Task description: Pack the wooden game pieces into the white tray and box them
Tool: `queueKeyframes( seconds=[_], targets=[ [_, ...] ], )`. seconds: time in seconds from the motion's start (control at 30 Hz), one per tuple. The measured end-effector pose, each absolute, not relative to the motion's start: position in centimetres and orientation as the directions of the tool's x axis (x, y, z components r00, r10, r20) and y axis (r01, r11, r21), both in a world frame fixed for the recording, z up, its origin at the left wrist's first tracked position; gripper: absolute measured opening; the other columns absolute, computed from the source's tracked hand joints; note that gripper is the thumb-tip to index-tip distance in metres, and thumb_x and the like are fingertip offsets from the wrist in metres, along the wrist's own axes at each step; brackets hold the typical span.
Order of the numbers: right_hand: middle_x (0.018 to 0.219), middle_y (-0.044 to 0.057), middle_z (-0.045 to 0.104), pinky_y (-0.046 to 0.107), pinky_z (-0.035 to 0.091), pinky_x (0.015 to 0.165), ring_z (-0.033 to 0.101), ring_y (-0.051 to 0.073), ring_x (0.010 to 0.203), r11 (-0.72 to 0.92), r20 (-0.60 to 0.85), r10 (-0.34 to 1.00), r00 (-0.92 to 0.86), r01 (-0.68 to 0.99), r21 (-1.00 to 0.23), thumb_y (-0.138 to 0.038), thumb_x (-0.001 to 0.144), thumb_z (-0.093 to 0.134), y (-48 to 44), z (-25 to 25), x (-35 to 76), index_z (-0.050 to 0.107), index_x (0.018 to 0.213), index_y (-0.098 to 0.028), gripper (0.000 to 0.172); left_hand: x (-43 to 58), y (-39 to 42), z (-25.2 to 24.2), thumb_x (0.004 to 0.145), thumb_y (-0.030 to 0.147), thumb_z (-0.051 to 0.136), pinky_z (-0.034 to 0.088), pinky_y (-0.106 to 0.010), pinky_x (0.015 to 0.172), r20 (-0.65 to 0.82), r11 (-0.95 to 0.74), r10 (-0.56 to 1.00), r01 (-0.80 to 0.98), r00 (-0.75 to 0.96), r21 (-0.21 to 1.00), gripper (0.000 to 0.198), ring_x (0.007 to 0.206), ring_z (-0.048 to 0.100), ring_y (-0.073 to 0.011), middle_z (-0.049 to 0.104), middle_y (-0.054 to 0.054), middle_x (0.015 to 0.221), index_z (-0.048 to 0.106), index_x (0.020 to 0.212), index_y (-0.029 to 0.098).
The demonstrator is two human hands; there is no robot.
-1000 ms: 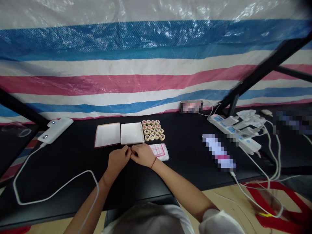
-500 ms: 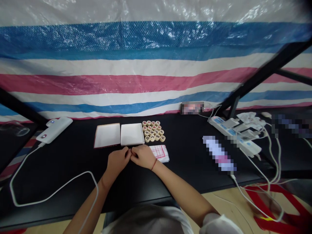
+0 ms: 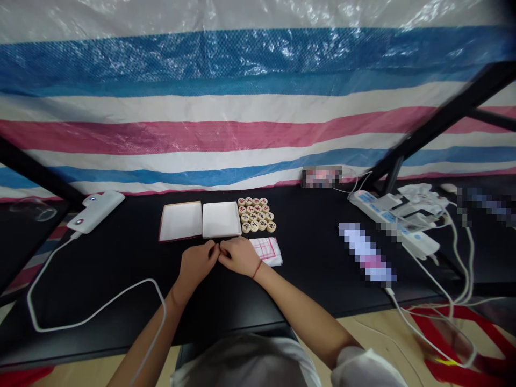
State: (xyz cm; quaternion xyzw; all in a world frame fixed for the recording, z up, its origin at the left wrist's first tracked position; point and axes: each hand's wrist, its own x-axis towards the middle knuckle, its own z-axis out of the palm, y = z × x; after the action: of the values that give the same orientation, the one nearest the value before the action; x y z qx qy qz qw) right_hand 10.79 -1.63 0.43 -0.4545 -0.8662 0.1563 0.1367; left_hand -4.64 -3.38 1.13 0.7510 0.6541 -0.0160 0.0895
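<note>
My left hand is curled into a fist on the black table, its knuckles against those of my right hand, which is closed as well. Nothing shows in either one. Just beyond them sit two shallow white box halves side by side, the left one with a reddish-brown rim and the right one plain white. Round Chinese chess pieces stand in rows right of the boxes, red characters at the back and dark ones in front. A folded white sheet with red lines lies beside my right hand, partly hidden by it.
A white power bank with a cable lies at left. To the right are a pixelated phone-like object, a white power strip with plugs and tangled cables, and another pixelated device. A striped sheet hangs behind the table.
The whole view has shifted slightly, so everything appears a little further right and higher. My hands hold the same closed pose, and the boxes and pieces have not moved on the table.
</note>
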Motion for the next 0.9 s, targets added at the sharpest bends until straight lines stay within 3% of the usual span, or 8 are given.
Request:
queueKeyframes(
  seconds=[0.37, 0.57, 0.9],
  targets=[
    [0.066, 0.000, 0.067, 0.027, 0.030, 0.064, 0.057, 0.013, 0.063, 0.502, 0.109, 0.857, -0.503, 0.767, -0.400, -0.028, 0.088, 0.056, -1.78, 0.06, 10.46, 0.062, 0.068, -0.019, 0.022, -5.46, -3.91, 0.05, 0.095, 0.038, 0.037, 0.030, -0.026, 0.057, -0.025, -0.134, 0.990, 0.976, 0.141, 0.172, 0.035, 0.066, 0.064, -0.0175, 0.069, -0.003, 0.069, 0.064, 0.080, 0.021],
    [0.067, 0.000, 0.067, 0.027, 0.030, 0.064, 0.057, 0.013, 0.062, 0.520, 0.120, 0.849, -0.514, 0.775, -0.359, -0.026, 0.086, 0.057, -1.87, -0.14, 10.31, 0.061, 0.070, -0.018, 0.019, -5.41, -3.52, 0.34, 0.095, 0.036, 0.038, 0.029, -0.026, 0.057, -0.129, -0.110, 0.983, 0.978, 0.133, 0.177, 0.033, 0.066, 0.065, -0.0168, 0.070, -0.002, 0.070, 0.064, 0.081, 0.022],
    [0.067, 0.002, 0.066, 0.028, 0.029, 0.065, 0.055, 0.013, 0.062, 0.556, 0.154, 0.829, -0.538, 0.765, -0.325, -0.024, 0.088, 0.055, -1.95, -0.02, 10.35, 0.060, 0.068, -0.017, 0.022, -5.25, -3.45, 1.00, 0.097, 0.037, 0.037, 0.027, -0.025, 0.058, -0.136, -0.119, 0.979, 0.968, 0.151, 0.220, 0.034, 0.068, 0.064, -0.0154, 0.068, -0.001, 0.070, 0.062, 0.081, 0.021]
  ],
)
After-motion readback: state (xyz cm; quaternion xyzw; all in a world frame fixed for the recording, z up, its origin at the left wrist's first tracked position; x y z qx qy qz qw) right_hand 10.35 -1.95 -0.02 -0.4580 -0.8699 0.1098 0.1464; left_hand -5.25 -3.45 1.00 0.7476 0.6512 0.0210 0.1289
